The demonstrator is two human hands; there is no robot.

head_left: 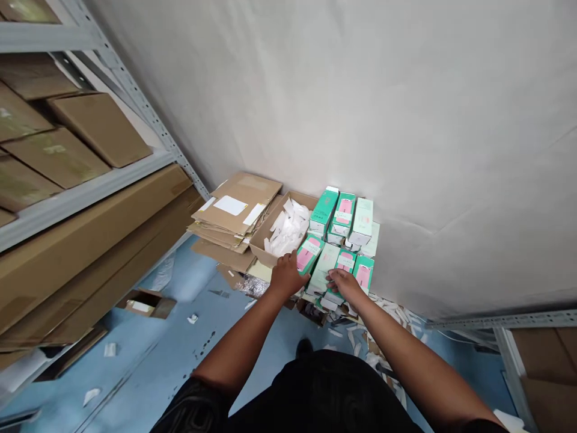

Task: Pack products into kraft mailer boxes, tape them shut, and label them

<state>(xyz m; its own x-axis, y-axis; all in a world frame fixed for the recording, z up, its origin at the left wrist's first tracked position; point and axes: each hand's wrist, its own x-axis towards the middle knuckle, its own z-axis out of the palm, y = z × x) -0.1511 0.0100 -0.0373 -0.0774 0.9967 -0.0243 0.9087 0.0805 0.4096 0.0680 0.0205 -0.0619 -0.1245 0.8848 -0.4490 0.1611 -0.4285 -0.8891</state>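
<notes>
Several small cartons stand in two rows against the wall, some green with a pink panel, others pale green. My left hand (287, 276) is at the left end of the near row, its fingers and thumb around the near left side of a green-and-pink carton (309, 252). My right hand (345, 285) rests over the same row, fingers loosely apart and nothing visible in them. It partly covers another green-and-pink carton (346, 260), and its fingertips reach toward a pale green carton (325, 268). Whether they press on it is hard to tell.
Left of the cartons is an open cardboard box (259, 243) of crumpled white paper (291, 225). Flattened cardboard (247, 198) is stacked beside it. Metal shelving with brown boxes (99, 129) stands left, more shelving (509, 361) right. Scraps litter the blue floor (171, 349).
</notes>
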